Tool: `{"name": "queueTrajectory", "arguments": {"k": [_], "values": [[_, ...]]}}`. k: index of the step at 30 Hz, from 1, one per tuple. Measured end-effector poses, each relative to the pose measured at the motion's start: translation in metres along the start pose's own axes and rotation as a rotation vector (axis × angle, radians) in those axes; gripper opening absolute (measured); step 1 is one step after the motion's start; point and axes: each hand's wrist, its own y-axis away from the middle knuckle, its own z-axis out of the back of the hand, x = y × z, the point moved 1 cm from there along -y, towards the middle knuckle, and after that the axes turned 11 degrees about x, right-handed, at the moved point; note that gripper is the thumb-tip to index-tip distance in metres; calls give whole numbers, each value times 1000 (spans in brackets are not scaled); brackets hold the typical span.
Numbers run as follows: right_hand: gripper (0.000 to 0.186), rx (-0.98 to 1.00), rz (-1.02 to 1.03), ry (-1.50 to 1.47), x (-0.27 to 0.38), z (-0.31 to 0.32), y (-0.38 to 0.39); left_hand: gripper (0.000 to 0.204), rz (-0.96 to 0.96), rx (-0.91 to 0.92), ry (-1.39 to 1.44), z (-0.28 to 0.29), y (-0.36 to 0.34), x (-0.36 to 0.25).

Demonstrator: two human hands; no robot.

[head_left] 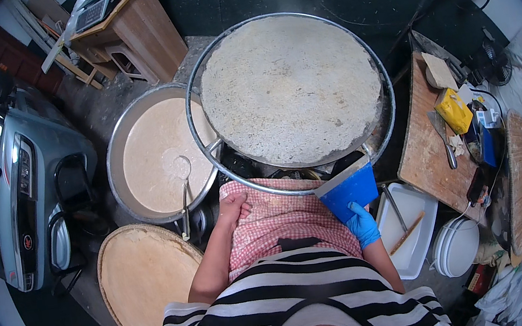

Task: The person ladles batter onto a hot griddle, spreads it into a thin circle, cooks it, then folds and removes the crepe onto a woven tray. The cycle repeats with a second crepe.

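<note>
My right hand (363, 225), in a blue glove, grips a wide blue scraper (351, 189) with a pale straight edge, held at the near right of the griddle. Bare and loosely curled, my left hand (234, 210) rests by the pink checked apron with nothing seen in it. Ahead of me a big round griddle (290, 86) carries a thin pale layer of batter, spread nearly to its rim. A metal ring (190, 109) surrounds it. Left of that stands a large pot of batter (151, 154), with a ladle (185, 199) leaning in it.
A round woven tray with a pale flat sheet (147, 277) lies at the lower left. To the right are a white tub (408, 229) holding sticks, stacked white buckets (457, 248), and a wooden table (424, 148) bearing a spatula (444, 139) and a yellow packet (454, 111). A vehicle (34, 193) stands far left.
</note>
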Motion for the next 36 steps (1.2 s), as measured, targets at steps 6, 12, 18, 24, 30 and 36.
{"name": "queueTrajectory", "arguments": {"k": [6, 12, 18, 24, 30, 36], "values": [[65, -1, -1, 0, -2, 6, -1, 12, 4, 0, 4, -1, 1, -2], [65, 12, 7, -2, -1, 5, -2, 12, 11, -12, 13, -1, 1, -2], [64, 13, 22, 16, -1, 1, -1, 12, 10, -2, 15, -1, 0, -1], [63, -19, 8, 5, 1, -4, -1, 13, 5, -1, 9, 0, 0, -1], [63, -6, 6, -6, 1, -5, -1, 12, 8, -4, 9, -3, 3, -4], [67, 7, -4, 43, 2, -5, 0, 13, 17, -21, 6, -5, 4, -5]]}}
